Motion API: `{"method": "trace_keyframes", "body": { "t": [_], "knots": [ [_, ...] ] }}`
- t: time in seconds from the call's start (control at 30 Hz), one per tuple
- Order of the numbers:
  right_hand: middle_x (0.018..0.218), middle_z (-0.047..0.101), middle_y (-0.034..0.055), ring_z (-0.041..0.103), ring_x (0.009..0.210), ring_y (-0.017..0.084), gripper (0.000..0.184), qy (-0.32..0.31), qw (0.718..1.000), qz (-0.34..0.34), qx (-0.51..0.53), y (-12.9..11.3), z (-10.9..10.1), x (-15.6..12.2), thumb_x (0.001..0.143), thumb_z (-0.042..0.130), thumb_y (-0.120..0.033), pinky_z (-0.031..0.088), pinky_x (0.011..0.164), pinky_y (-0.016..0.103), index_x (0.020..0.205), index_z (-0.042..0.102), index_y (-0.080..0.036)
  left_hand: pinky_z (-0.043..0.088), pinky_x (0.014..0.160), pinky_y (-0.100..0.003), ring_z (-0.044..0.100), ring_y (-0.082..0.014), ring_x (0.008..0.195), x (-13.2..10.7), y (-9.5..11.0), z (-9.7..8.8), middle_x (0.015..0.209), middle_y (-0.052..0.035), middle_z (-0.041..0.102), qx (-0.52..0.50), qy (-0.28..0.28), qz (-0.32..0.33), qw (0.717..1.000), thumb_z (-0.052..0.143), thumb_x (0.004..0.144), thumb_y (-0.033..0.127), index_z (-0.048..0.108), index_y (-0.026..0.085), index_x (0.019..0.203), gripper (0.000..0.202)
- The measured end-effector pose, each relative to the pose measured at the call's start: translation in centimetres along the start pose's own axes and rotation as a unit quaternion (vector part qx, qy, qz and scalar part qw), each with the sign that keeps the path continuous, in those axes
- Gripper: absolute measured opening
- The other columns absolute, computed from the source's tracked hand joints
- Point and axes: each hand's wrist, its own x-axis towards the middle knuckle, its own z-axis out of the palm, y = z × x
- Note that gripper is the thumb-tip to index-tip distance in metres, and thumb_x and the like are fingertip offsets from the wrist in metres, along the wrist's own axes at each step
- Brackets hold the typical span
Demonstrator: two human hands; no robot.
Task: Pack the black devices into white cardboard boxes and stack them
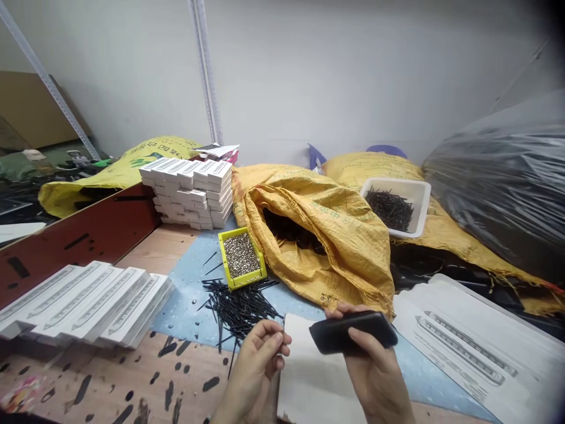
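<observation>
Our right grip (373, 377) clamps the black case (353, 333); beside it, our left grip (256, 365) pinches shut near the nails (238, 309).

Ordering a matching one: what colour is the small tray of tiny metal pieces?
The tray is bright yellow-green, best seen in the head view.

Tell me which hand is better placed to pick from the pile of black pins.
Left, probably: the left hand sits nearer the pile of black pins and shows no large item, while the right hand grips a black flat case.
</observation>
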Motion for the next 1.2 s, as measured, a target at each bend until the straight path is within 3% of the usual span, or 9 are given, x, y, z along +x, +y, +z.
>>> {"method": "trace_keyframes", "body": {
  "t": [0.13,0.33,0.57,0.8,0.93,1.03,1.1,1.2],
  "knots": [
    [0.081,0.06,-0.0048,0.06,0.076,0.015,0.017,0.035,0.99,0.048,0.127,0.3,1.9,-0.8,0.074,0.069,-0.031,0.047,0.094,0.051,0.088,0.06,-0.028,0.033,0.049,-0.013,0.052,-0.0057,0.063,-0.3,-0.6,0.6,0.073,0.0012,0.059,-0.04,-0.008,0.005,0.999,0.085,0.058,0.036,0.059,0.017,0.077,0.037],
    [0.084,0.061,-0.0037,0.06,0.077,0.016,0.011,0.053,0.989,0.037,0.136,1.1,2.4,-1.5,0.077,0.067,-0.031,0.048,0.094,0.054,0.085,0.061,-0.027,0.034,0.051,-0.014,0.05,-0.0056,0.06,-0.6,-0.8,1.1,0.069,-0.0007,0.059,-0.041,0.022,-0.005,0.999,0.09,0.049,0.033,0.065,0.013,0.076,0.041],
    [0.081,0.056,-0.0038,0.058,0.078,0.014,0.01,0.05,0.985,0.04,0.163,0.8,2.9,-2.0,0.076,0.067,-0.03,0.049,0.093,0.051,0.083,0.06,-0.027,0.033,0.052,-0.015,0.046,-0.0054,0.058,-0.7,-0.9,1.5,0.063,0.0016,0.056,-0.046,0.03,0.012,0.998,0.088,0.051,0.037,0.062,0.014,0.069,0.039],
    [0.078,0.052,-0.004,0.055,0.073,0.013,0.012,0.047,0.99,0.0,0.132,0.7,3.6,-2.4,0.076,0.066,-0.03,0.052,0.088,0.048,0.079,0.055,-0.026,0.033,0.055,-0.017,0.041,-0.0059,0.056,-0.6,-1.8,2.0,0.06,0.0028,0.052,-0.038,0.045,0.06,0.996,0.086,0.052,0.043,0.062,0.015,0.067,0.04],
    [0.077,0.052,-0.0056,0.055,0.072,0.011,0.01,0.044,0.991,-0.031,0.123,1.0,3.5,-2.8,0.079,0.063,-0.031,0.05,0.091,0.046,0.08,0.054,-0.027,0.034,0.058,-0.018,0.042,-0.0073,0.058,-0.5,-2.8,2.0,0.06,0.0025,0.051,-0.032,0.026,0.065,0.997,0.084,0.056,0.044,0.06,0.015,0.064,0.039],
    [0.077,0.056,-0.0044,0.057,0.073,0.012,0.012,-0.017,0.997,-0.054,0.06,0.2,2.4,-2.9,0.077,0.067,-0.029,0.052,0.089,0.043,0.081,0.056,-0.027,0.031,0.056,-0.019,0.041,-0.0079,0.057,-0.3,-3.1,0.9,0.057,0.0022,0.051,0.05,-0.005,0.029,0.998,0.082,0.058,0.045,0.06,0.014,0.063,0.038],
    [0.078,0.06,-0.002,0.06,0.075,0.014,0.012,-0.078,0.994,-0.079,-0.013,-1.0,1.2,-2.8,0.076,0.07,-0.026,0.053,0.086,0.041,0.082,0.059,-0.026,0.031,0.055,-0.019,0.045,-0.0093,0.058,-0.2,-2.7,-0.2,0.063,-0.0005,0.057,0.123,-0.012,0.008,0.992,0.078,0.061,0.048,0.063,0.014,0.071,0.038],
    [0.081,0.062,0.0007,0.061,0.081,0.018,0.011,-0.095,0.977,-0.153,-0.114,-1.7,-0.5,-2.3,0.075,0.071,-0.023,0.052,0.085,0.038,0.081,0.061,-0.024,0.036,0.058,-0.021,0.052,-0.0121,0.067,-0.1,-1.3,-1.6,0.084,-0.0039,0.062,0.195,0.046,0.046,0.979,0.069,0.069,0.053,0.064,0.018,0.096,0.044]
  ]
}}
